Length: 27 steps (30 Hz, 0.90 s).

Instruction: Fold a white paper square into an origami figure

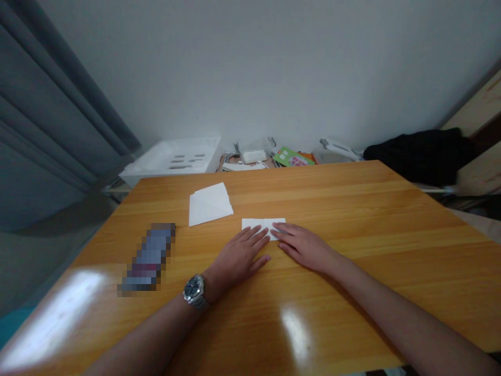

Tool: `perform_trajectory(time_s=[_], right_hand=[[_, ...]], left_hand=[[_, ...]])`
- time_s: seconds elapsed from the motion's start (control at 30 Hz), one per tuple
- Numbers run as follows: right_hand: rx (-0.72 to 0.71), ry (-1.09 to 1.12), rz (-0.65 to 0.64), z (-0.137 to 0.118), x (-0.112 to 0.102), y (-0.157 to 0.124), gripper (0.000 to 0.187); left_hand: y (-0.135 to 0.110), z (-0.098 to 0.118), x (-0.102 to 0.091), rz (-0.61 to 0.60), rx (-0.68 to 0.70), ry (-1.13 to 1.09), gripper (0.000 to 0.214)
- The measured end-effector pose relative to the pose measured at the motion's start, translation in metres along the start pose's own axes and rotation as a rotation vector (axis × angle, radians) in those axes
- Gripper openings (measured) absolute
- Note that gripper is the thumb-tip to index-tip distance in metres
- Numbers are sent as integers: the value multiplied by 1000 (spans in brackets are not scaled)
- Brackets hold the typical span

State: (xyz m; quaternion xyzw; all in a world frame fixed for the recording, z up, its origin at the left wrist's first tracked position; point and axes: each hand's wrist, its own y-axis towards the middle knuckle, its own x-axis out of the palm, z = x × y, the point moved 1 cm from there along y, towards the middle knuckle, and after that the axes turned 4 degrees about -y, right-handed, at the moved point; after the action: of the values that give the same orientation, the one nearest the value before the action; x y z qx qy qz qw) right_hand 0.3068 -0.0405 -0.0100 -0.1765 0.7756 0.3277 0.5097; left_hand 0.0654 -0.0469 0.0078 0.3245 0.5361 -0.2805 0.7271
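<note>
A small white sheet of paper (263, 223), wider than deep and apparently folded, lies flat on the wooden table (332, 203). My left hand (241, 256), palm down with the fingers stretched out, rests its fingertips on the left and middle of the paper. From the other side my right hand (303, 245) lies flat, its spread fingers covering the paper's right end. Neither hand grips anything. The fingers hide much of the paper's lower half. On my left wrist sits a metal watch (194, 290).
Further back on the left lie white sheets of paper (210, 204). A pixelated, phone-like object (151, 258) lies near the left edge. Behind the table are a white foam tray (176, 156), a green booklet (293, 156) and a black cloth (420, 156). A grey curtain (50, 99) hangs left.
</note>
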Motion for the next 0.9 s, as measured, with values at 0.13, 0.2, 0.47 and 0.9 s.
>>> perform_trajectory(time_s=[0.13,0.2,0.47,0.9], right_hand=[[2,2,-10,2,0,0,40],[-1,6,-14,4,-1,0,41],[11,57,-14,13,-12,-2,34],[-51,133,-35,0,-16,2,23]], left_hand=[[-1,-1,4,7,-13,-10,48],[-1,-2,4,8,-17,-19,46],[0,-5,0,52,-25,-45,37],[3,-5,-3,122,-89,-40,20]])
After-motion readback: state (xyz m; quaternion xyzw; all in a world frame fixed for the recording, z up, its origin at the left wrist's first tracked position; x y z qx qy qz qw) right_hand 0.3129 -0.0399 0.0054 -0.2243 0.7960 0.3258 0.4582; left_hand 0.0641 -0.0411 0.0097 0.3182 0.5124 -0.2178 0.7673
